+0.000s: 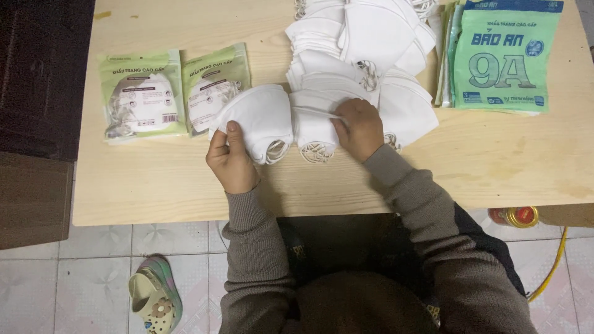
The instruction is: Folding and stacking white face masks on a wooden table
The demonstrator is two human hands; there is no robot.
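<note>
My left hand grips a small stack of folded white face masks, thumb on top, held just above the wooden table. My right hand presses down on another white mask at the front of a large spread pile of white masks, its fingers curled on the mask's edge. The elastic ear loops hang from the near ends of both masks.
Two sealed green-and-clear packets of masks lie on the table's left. A stack of empty green bags sits at the far right. Below the table edge are a sandal, a red-lidded can and a yellow hose on tiled floor.
</note>
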